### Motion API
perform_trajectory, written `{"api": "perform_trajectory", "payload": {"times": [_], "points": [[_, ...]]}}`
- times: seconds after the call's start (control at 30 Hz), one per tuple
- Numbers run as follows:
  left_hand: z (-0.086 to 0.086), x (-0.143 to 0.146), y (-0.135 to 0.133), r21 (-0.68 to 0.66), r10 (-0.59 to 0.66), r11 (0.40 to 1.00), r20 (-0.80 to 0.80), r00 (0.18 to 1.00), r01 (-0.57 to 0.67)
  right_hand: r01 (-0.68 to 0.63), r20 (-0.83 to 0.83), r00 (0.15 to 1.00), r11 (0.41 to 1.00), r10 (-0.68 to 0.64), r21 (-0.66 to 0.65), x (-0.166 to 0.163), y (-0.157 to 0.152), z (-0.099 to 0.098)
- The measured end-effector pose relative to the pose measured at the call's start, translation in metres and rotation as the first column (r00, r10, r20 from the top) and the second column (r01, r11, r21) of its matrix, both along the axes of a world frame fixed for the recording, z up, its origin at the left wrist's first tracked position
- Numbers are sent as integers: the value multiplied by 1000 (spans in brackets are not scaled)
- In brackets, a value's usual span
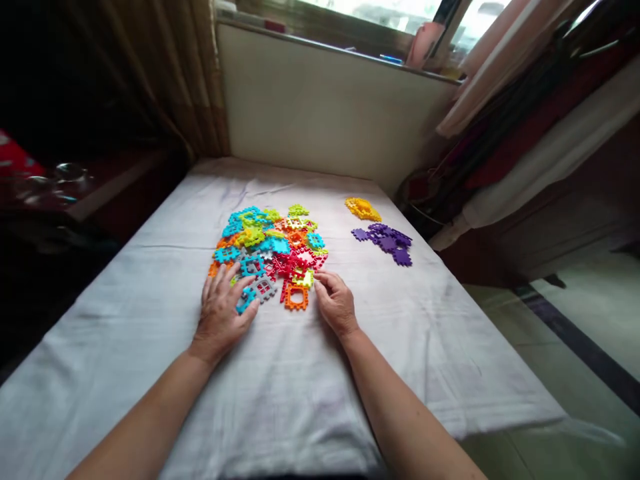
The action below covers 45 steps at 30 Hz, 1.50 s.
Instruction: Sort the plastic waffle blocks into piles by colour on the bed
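Note:
A heap of plastic interlocking tiles (pixel 280 245) in blue, lime, orange, red and grey lies mid-table, several with window-like cutouts. My left hand (pixel 220 313) rests at the heap's near left side, fingers spread, beside a blue tile (pixel 245 301). Its fingers partly cover the tiles there. At the near right side, my right hand (pixel 336 301) has its fingers curled, thumb and fingertips together at the edge of a lime green tile (pixel 303 277). An orange frame tile (pixel 297 298) lies just below that one, and a grey window tile (pixel 264 289) is between the hands.
Right of the heap are a small pile of yellow pieces (pixel 363 209) and a group of purple tiles (pixel 387 242). A pale cloth (pixel 290 387) covers the table. Beyond stand a wall (pixel 325 100) and a curtain (pixel 170 73); clothes (pixel 540 133) hang at right.

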<state>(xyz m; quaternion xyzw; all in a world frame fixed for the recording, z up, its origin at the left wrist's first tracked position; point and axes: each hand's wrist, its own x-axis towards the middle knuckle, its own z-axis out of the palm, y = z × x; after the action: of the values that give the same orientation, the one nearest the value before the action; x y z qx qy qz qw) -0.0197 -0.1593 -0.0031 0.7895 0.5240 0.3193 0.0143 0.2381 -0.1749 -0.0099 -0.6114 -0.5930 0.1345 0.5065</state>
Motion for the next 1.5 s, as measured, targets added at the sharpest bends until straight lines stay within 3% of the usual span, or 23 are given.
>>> {"api": "perform_trajectory", "payload": {"times": [0.2, 0.43, 0.67, 0.8, 0.87, 1.03, 1.23, 1.37, 1.5], "points": [[7, 8, -6, -3, -34, 999, -125, 992, 33, -67, 233, 970, 997, 75, -40, -8, -11, 9], [10, 8, -6, 46, -80, 995, -164, 983, 89, -161, 438, 884, 986, 166, -49, -14, -27, 17], [13, 6, -9, -17, -260, 965, -164, 952, 261, -243, 499, 838, 970, 222, -23, -22, -32, 17], [13, 3, -8, -20, -286, 958, -126, 950, 286, -300, 475, 842, 954, 254, 21, -27, -26, 16], [13, 3, -8, -3, -282, 959, -107, 953, 284, -274, 453, 862, 961, 230, 34, -24, -16, 18], [12, 8, -10, -13, -371, 927, -190, 909, 375, -53, 488, 870, 997, 73, -56, -10, 21, 25], [13, 12, -13, -68, -420, 907, -223, 880, 416, -65, 506, 850, 982, 146, -175, -12, 39, 22], [18, 12, -15, -65, -397, 918, -196, 897, 392, -60, 477, 872, 991, 110, -119, -14, 36, 18], [20, 10, -15, -46, -309, 951, -164, 937, 306, 40, 407, 913, 999, -36, -1, 4, 28, 12]]}}
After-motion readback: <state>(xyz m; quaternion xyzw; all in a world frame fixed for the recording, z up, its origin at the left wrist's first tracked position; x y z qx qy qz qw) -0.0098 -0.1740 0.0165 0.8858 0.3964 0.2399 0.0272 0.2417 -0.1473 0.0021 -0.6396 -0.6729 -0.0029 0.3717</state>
